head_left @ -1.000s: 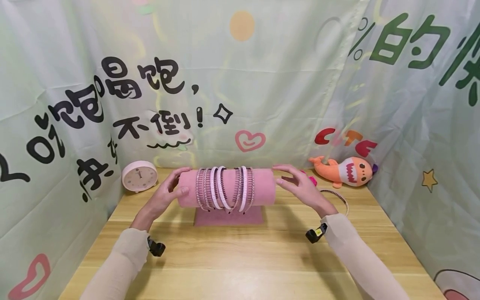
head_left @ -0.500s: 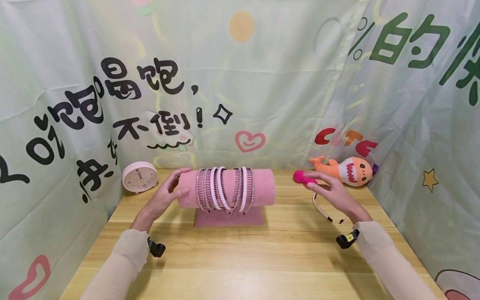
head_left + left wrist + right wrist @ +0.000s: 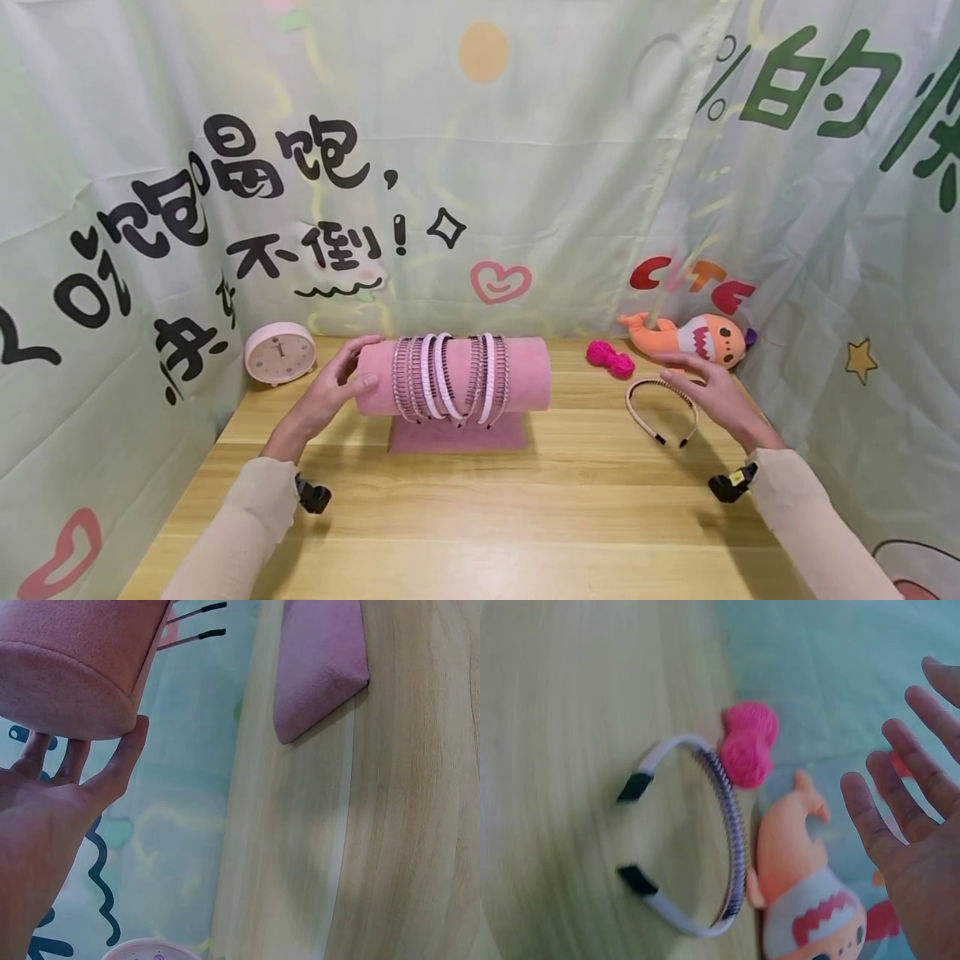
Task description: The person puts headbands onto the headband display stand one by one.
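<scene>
A pink velvety headband stand (image 3: 528, 375) with a horizontal roll stands mid-table, bearing several white and pale headbands (image 3: 450, 379). My left hand (image 3: 330, 396) holds the left end of the roll, thumb on the front, fingers on the far side. The left wrist view shows the fingertips against the end of the roll (image 3: 67, 682). My right hand (image 3: 712, 396) hangs over the table at the right with its fingers spread and nothing in them. Below and beside it a single pale headband (image 3: 633, 408) with black tips and inner teeth lies on the wood.
Behind the loose headband lie a hot-pink knotted yarn-like piece (image 3: 609, 359) and an orange shark plush (image 3: 675, 337). A round pink clock (image 3: 279, 354) stands at the back left. Printed cloth (image 3: 570, 208) encloses the wooden table (image 3: 480, 517) at the back and both sides.
My right hand has moved right from the roll's right end to above the loose headband, uncovering the hot-pink piece. The left hand and stand have kept their places.
</scene>
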The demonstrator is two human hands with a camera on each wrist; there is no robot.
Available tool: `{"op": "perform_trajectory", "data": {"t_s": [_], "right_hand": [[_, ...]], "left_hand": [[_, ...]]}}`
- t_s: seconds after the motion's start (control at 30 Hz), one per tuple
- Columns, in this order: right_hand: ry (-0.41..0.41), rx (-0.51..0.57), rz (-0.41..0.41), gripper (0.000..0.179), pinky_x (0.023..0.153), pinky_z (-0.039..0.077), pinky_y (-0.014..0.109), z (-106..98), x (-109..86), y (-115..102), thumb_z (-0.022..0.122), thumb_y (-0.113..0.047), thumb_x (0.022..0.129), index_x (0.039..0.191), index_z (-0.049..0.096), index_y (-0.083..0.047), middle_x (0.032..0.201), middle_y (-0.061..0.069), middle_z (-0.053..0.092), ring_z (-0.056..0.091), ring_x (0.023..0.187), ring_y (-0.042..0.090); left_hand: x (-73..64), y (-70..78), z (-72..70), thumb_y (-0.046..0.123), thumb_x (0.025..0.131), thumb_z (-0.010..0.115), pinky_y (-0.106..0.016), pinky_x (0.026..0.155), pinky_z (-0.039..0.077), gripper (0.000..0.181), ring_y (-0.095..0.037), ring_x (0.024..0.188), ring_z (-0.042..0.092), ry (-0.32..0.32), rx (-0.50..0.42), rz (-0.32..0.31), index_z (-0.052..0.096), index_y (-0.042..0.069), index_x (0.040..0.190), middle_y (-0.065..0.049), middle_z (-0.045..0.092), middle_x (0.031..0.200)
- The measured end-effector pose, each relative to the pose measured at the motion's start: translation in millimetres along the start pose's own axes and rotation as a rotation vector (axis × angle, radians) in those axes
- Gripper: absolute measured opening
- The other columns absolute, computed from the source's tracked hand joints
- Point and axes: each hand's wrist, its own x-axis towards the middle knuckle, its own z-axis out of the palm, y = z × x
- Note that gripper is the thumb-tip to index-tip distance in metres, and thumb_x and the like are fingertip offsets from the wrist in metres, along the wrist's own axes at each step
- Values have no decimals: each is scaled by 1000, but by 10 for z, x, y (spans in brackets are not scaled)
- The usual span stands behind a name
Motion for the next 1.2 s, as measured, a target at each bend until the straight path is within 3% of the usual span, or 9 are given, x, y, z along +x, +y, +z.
{"op": "perform_trajectory", "data": {"t_s": [0.17,0.43,0.57,0.7,0.8,0.93,1.03,1.1,1.2], "right_hand": [[-1,-28,70,51,92,46,8,-74,-12,199,61,-38,113,152,61,-6,138,-22,60,51,116,-19],[-13,-70,120,52,95,46,22,-127,-60,447,61,-41,113,154,61,-10,157,15,58,44,119,-20],[-11,-56,115,48,98,44,25,-145,-59,580,62,-39,112,153,63,-13,158,10,55,40,123,-19],[-19,-29,139,50,109,43,43,-154,-51,689,63,-38,112,153,62,-8,160,6,52,37,124,-18],[-33,-35,149,53,110,43,37,-149,-49,756,63,-36,112,153,60,-2,163,8,52,37,123,-18],[-51,-86,166,54,107,46,29,-126,-58,804,61,-35,113,153,58,2,165,22,50,49,138,9],[-66,-126,186,55,115,46,53,-94,-64,839,59,-37,114,154,58,2,164,31,47,49,144,40],[-71,-138,183,54,114,42,67,-70,-63,867,59,-36,114,153,59,1,162,31,49,49,143,46],[-71,-160,155,51,112,47,52,-34,-56,901,61,-34,113,150,62,1,159,32,52,55,138,42]], "left_hand": [[-2,-5,5,15,106,63,-62,123,33,64,-39,156,35,0,-2,-1,38,18,166,-14,40,168],[-2,14,0,14,107,62,-49,119,39,64,-35,153,38,1,14,-1,39,18,166,-11,42,167],[-2,19,4,15,107,62,-57,122,36,63,-38,155,36,-2,8,2,39,17,166,-13,41,167],[-1,16,7,15,107,62,-65,124,31,64,-41,157,34,-1,4,0,38,17,166,-15,40,168],[-2,11,4,16,107,63,-67,124,30,64,-41,157,34,2,7,-4,38,17,166,-15,39,169],[-4,6,-2,16,107,63,-64,124,31,63,-41,158,33,3,12,-11,38,17,166,-15,39,170],[-6,2,-3,17,107,63,-66,125,30,64,-42,158,33,2,10,-15,38,17,166,-15,38,170],[-6,-3,-1,17,107,63,-69,125,28,64,-43,159,32,1,3,-15,38,17,166,-16,38,170],[-4,-7,0,18,107,63,-71,125,27,64,-44,159,31,0,1,-13,38,18,166,-16,38,170]]}}
